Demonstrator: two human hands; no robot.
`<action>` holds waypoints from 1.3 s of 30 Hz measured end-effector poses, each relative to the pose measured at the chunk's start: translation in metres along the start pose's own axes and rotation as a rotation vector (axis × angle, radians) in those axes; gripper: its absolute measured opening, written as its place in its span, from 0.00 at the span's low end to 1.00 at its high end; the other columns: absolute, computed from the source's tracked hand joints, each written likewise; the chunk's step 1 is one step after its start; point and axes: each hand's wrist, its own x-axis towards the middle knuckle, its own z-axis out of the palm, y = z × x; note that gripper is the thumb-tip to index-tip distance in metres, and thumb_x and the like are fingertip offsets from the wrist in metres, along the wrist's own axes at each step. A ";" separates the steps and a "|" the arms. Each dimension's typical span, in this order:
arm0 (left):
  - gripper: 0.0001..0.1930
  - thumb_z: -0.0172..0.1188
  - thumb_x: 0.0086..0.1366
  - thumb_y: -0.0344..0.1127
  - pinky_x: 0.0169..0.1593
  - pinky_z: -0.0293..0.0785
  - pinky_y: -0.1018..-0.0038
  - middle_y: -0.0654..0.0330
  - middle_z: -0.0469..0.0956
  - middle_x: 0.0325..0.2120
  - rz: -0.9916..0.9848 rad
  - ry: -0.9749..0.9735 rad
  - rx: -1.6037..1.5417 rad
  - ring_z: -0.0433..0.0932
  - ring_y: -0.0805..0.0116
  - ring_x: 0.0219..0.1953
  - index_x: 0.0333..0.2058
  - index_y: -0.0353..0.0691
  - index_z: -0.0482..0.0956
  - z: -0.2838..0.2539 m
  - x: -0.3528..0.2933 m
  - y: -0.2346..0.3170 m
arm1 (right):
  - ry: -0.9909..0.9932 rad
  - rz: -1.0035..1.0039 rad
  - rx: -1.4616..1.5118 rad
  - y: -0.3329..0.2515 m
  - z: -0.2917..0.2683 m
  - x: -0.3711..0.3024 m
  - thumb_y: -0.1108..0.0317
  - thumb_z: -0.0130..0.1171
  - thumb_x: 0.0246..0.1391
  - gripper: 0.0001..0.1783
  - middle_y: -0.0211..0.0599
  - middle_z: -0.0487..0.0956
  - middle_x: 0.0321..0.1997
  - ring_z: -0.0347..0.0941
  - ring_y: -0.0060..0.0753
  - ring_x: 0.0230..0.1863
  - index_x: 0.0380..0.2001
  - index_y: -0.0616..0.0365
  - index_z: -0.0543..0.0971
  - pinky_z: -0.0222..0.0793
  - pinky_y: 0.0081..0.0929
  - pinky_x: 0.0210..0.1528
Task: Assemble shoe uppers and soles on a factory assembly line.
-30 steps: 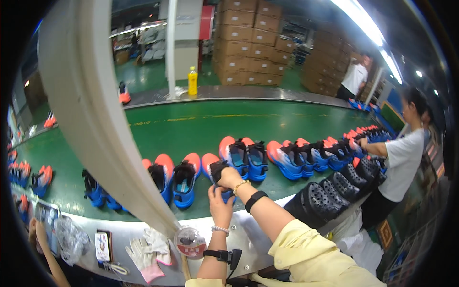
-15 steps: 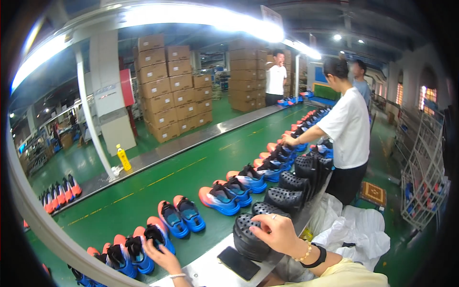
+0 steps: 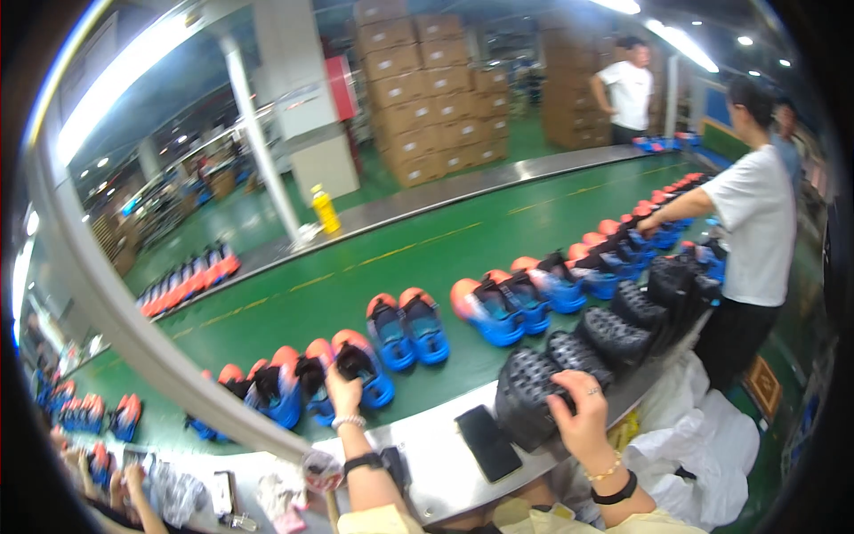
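On the green conveyor belt (image 3: 427, 267) stands a row of running shoes with coral toes, black collars and blue heels. My left hand (image 3: 344, 393) reaches to a coral-and-blue shoe (image 3: 375, 381) in the near row, touching its side; blur hides whether the fingers grip it. A pair of like shoes (image 3: 405, 329) stands just to the right. My right hand (image 3: 583, 414) is raised beside a stack of black perforated clogs (image 3: 525, 392), its fingers curved, thumb apart, with nothing seen between them. More black clogs (image 3: 614, 334) stand behind it along the metal ledge.
A black phone (image 3: 487, 442) lies on the metal ledge (image 3: 445, 485). Crumpled white sacks (image 3: 712, 427) lie at right. A co-worker in a white shirt (image 3: 756, 222) reaches over the belt. Another person's hands (image 3: 133, 481) work at lower left. A white post (image 3: 160, 311) crosses the left.
The view has swung left, so belt and shoes appear farther right. My left hand has moved onto a shoe in the near row. My right hand stays by the clogs.
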 end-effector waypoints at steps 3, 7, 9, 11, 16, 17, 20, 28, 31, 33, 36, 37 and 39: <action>0.38 0.68 0.50 0.25 0.57 0.71 0.66 0.52 0.75 0.51 0.111 0.010 -0.061 0.75 0.56 0.51 0.61 0.38 0.64 0.004 0.001 -0.010 | 0.004 -0.008 0.004 0.011 0.009 -0.006 0.75 0.63 0.49 0.12 0.44 0.79 0.44 0.74 0.49 0.51 0.39 0.61 0.80 0.69 0.41 0.55; 0.39 0.73 0.48 0.28 0.59 0.70 0.68 0.55 0.74 0.52 -0.086 0.025 -0.319 0.74 0.62 0.54 0.59 0.38 0.66 -0.002 -0.004 -0.011 | -0.018 -0.020 0.030 0.013 0.016 -0.011 0.76 0.62 0.48 0.09 0.42 0.79 0.44 0.73 0.49 0.51 0.36 0.61 0.80 0.68 0.41 0.55; 0.38 0.74 0.47 0.33 0.56 0.72 0.66 0.55 0.77 0.50 -0.048 0.081 -0.174 0.77 0.59 0.52 0.58 0.39 0.68 0.000 -0.008 -0.014 | -0.019 -0.004 0.021 0.014 0.015 -0.015 0.76 0.62 0.48 0.08 0.42 0.78 0.44 0.73 0.50 0.51 0.34 0.61 0.80 0.68 0.43 0.55; 0.37 0.74 0.47 0.34 0.56 0.73 0.65 0.53 0.77 0.51 -0.082 0.075 -0.046 0.78 0.57 0.52 0.57 0.40 0.68 0.002 -0.008 0.004 | -0.002 0.001 0.011 0.016 0.013 -0.018 0.76 0.61 0.48 0.07 0.42 0.78 0.44 0.73 0.50 0.51 0.34 0.61 0.80 0.68 0.43 0.55; 0.39 0.75 0.47 0.42 0.52 0.74 0.58 0.52 0.77 0.51 -0.121 0.200 0.335 0.78 0.48 0.50 0.58 0.48 0.67 0.023 -0.011 0.022 | -0.004 0.036 0.007 0.019 0.010 -0.024 0.78 0.59 0.49 0.06 0.43 0.76 0.45 0.72 0.50 0.53 0.33 0.61 0.78 0.66 0.42 0.58; 0.40 0.75 0.48 0.45 0.52 0.74 0.57 0.52 0.77 0.50 -0.080 0.218 0.336 0.78 0.48 0.50 0.59 0.49 0.66 0.026 -0.007 0.017 | -0.006 0.032 0.014 0.020 0.011 -0.023 0.77 0.59 0.49 0.07 0.43 0.76 0.46 0.71 0.50 0.54 0.34 0.61 0.78 0.65 0.42 0.58; 0.40 0.74 0.48 0.45 0.52 0.74 0.57 0.53 0.78 0.50 -0.131 0.208 0.370 0.78 0.48 0.49 0.59 0.50 0.66 0.017 -0.002 0.022 | 0.005 0.037 0.023 0.017 0.015 -0.024 0.77 0.58 0.50 0.06 0.44 0.76 0.47 0.71 0.50 0.55 0.34 0.61 0.78 0.65 0.42 0.59; 0.46 0.74 0.42 0.41 0.59 0.70 0.58 0.38 0.72 0.54 -0.258 0.033 0.078 0.73 0.46 0.57 0.58 0.27 0.62 -0.001 0.012 0.073 | 0.029 0.190 0.116 0.013 0.005 -0.028 0.80 0.54 0.53 0.13 0.48 0.75 0.49 0.71 0.46 0.54 0.43 0.65 0.75 0.61 0.37 0.61; 0.50 0.73 0.46 0.43 0.61 0.68 0.59 0.38 0.72 0.55 -0.426 0.180 0.068 0.73 0.44 0.58 0.65 0.33 0.55 -0.014 0.007 0.001 | 0.040 -0.027 0.087 -0.020 -0.002 -0.030 0.76 0.59 0.59 0.11 0.50 0.80 0.45 0.75 0.48 0.47 0.44 0.69 0.78 0.68 0.36 0.56; 0.49 0.72 0.49 0.43 0.61 0.68 0.59 0.38 0.72 0.55 -0.442 0.210 0.041 0.73 0.43 0.57 0.65 0.36 0.55 -0.001 -0.008 0.011 | 0.036 -0.016 0.099 -0.022 -0.009 -0.029 0.75 0.58 0.59 0.11 0.51 0.79 0.45 0.75 0.50 0.48 0.44 0.70 0.78 0.67 0.38 0.57; 0.45 0.70 0.52 0.44 0.60 0.69 0.59 0.38 0.73 0.55 -0.480 0.281 0.018 0.74 0.43 0.56 0.64 0.37 0.57 -0.004 -0.017 0.013 | 0.030 0.014 0.150 -0.024 -0.006 -0.027 0.76 0.58 0.59 0.10 0.52 0.79 0.46 0.74 0.50 0.49 0.43 0.70 0.78 0.67 0.39 0.57; 0.45 0.70 0.53 0.46 0.60 0.69 0.59 0.39 0.73 0.55 -0.510 0.286 -0.065 0.74 0.43 0.56 0.64 0.36 0.57 -0.004 -0.021 0.016 | 0.040 0.035 0.166 -0.023 -0.004 -0.026 0.76 0.58 0.59 0.10 0.52 0.79 0.46 0.74 0.51 0.49 0.43 0.70 0.79 0.67 0.39 0.57; 0.45 0.69 0.54 0.49 0.60 0.69 0.60 0.39 0.74 0.54 -0.460 0.294 -0.162 0.74 0.42 0.55 0.63 0.34 0.57 0.002 -0.033 0.018 | 0.048 0.030 0.154 -0.023 -0.001 -0.026 0.76 0.59 0.58 0.10 0.52 0.79 0.46 0.74 0.51 0.49 0.43 0.70 0.79 0.67 0.39 0.57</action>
